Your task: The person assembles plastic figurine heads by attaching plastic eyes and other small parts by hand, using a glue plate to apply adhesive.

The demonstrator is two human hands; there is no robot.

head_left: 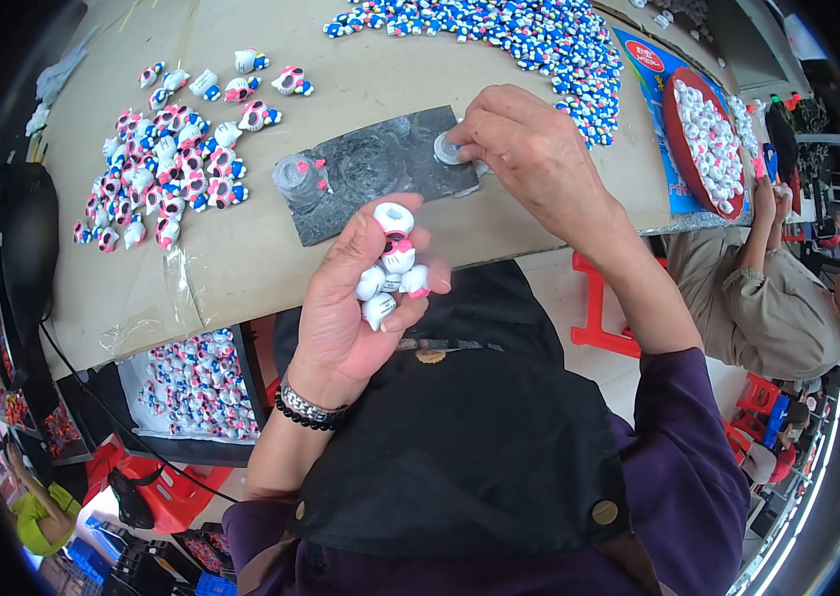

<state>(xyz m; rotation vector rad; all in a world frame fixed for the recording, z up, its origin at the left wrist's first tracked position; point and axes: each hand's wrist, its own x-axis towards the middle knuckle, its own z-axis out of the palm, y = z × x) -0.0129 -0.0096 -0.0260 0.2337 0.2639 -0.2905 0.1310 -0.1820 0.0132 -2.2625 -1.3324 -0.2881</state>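
Note:
My left hand [333, 298] is cupped palm up near the table edge, fingers curled round several small white toy heads [398, 258] with pink bows. One head on top shows a round hole. My right hand [544, 164] reaches over a dark, smeared slab [370, 164]. Its thumb and fingertips are pinched together at a small round whitish dish [446, 150] on the slab's right end; whatever they hold is hidden. At the slab's left end stands a small clear cup [293, 177], with tiny pink pieces [320, 175] beside it.
Assembled toy figures [177, 164] are heaped at the left. Many blue-and-white toy bodies [529, 45] spread across the far side. A red bowl [676, 134] of white heads stands at right, near another person [772, 288]. Below the table are a figure-filled tray [197, 387] and a red stool [599, 313].

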